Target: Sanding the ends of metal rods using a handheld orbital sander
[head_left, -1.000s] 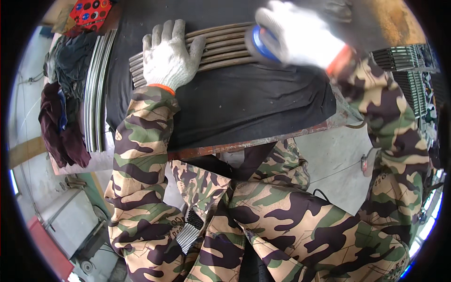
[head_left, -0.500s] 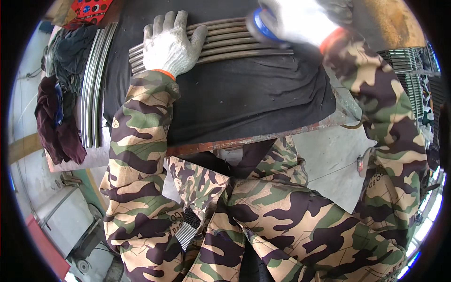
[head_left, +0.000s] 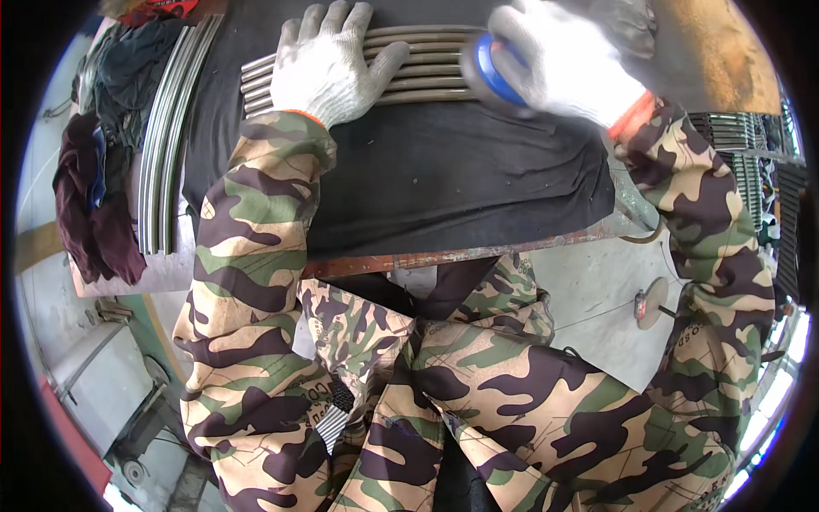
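White knit gloves cover both hands of one person. The left hand lies flat across the left part of one row of dark metal rods, its fingers slightly spread and its thumb well apart. About six rods show side by side; the exact count is unclear under the glove. The right hand has its fingers closed over one round blue tool, blurred, at the row's right part; hand and tool hide the rods' right ends.

The row lies on one black cloth spread over a table. To the left stand roughly four shinier rods in a bundle, beside two crumpled cloths, one dark grey and one maroon. At upper right lies one tan board; below it, many racked rods, too many to count. Two camouflage sleeves cross the near table edge.
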### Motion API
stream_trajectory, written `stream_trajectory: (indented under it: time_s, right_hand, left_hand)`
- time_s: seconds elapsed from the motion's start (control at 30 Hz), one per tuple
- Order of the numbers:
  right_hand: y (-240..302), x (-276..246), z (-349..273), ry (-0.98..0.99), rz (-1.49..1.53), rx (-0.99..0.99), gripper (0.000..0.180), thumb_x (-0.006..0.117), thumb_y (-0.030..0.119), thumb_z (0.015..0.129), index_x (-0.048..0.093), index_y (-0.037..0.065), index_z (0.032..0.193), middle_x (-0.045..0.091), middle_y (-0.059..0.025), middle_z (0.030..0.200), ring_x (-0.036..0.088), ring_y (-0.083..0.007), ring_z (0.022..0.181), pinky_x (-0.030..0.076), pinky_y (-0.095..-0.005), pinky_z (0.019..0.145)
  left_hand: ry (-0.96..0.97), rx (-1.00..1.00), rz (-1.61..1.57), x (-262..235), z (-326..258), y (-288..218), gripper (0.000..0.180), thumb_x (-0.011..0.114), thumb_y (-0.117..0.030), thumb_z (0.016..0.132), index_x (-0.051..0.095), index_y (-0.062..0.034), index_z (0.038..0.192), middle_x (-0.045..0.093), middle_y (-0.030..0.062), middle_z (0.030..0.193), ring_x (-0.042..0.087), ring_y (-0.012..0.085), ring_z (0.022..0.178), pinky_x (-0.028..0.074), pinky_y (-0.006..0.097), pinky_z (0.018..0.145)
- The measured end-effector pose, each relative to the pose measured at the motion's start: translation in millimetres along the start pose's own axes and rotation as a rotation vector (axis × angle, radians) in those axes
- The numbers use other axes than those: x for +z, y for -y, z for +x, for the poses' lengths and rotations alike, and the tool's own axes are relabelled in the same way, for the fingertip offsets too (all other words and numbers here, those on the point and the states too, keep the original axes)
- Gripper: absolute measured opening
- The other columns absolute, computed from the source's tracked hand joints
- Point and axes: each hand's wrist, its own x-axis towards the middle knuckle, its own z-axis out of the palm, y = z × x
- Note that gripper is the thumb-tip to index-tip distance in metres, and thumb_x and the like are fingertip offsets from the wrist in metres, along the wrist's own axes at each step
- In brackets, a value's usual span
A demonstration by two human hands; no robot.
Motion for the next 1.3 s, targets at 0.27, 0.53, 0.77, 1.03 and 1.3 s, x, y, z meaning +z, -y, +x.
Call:
stream_trajectory:
  time_s: [0.27, 0.53, 0.77, 1.03, 1.3]
  right_hand:
    - [-8, 7, 16, 0.022, -0.036, 0.086, 0.019, 0.071, 0.026, 0.096, 0.068, 0.008, 0.099, 0.065, -0.0183, 0.092, 0.071, -0.0429, 0.084, 0.059, -0.0544, 0.073]
    - [-23, 18, 42, 0.119, -0.115, 0.236, 0.023, 0.068, 0.029, 0.098, 0.065, 0.007, 0.099, 0.067, -0.0211, 0.095, 0.072, -0.0452, 0.085, 0.059, -0.0559, 0.071]
    - [-1, 8, 30, 0.058, -0.028, 0.087, 0.02, 0.069, 0.026, 0.096, 0.067, 0.007, 0.101, 0.067, -0.0204, 0.094, 0.072, -0.0429, 0.084, 0.06, -0.0552, 0.072]
    - [21, -3, 29, 0.06, 0.002, 0.034, 0.018, 0.069, 0.025, 0.096, 0.069, 0.008, 0.102, 0.067, -0.0196, 0.094, 0.071, -0.0427, 0.084, 0.059, -0.0535, 0.072]
    - [22, 1, 35, 0.11, -0.041, 0.107, 0.018, 0.07, 0.027, 0.096, 0.069, 0.009, 0.101, 0.066, -0.0201, 0.097, 0.071, -0.0423, 0.087, 0.06, -0.0528, 0.074]
  left_hand:
    - [-0.009, -0.01, 0.063, 2, -2, 4, 0.069, 0.064, -0.056, 0.104, 0.063, -0.0033, 0.15, 0.066, 0.0203, 0.149, 0.059, 0.0389, 0.141, 0.042, 0.053, 0.12]
    - [-0.033, -0.018, 0.117, 6, -2, 5, 0.065, 0.062, -0.054, 0.106, 0.064, -0.0042, 0.148, 0.066, 0.0194, 0.148, 0.06, 0.0378, 0.138, 0.044, 0.053, 0.118]
    - [0.049, -0.128, -0.092, -13, 8, -10, 0.07, 0.067, -0.053, 0.101, 0.064, 0.0019, 0.145, 0.062, 0.028, 0.152, 0.053, 0.0501, 0.145, 0.038, 0.06, 0.124]
    - [0.109, -0.095, -0.213, -35, 11, -9, 0.069, 0.068, -0.051, 0.1, 0.065, 0.0023, 0.143, 0.066, 0.0266, 0.146, 0.058, 0.0465, 0.14, 0.041, 0.06, 0.121]
    - [-0.193, -0.184, -0.069, -12, -6, -21, 0.045, 0.07, -0.033, 0.097, 0.071, 0.0026, 0.125, 0.071, 0.0228, 0.125, 0.063, 0.0437, 0.125, 0.043, 0.06, 0.116]
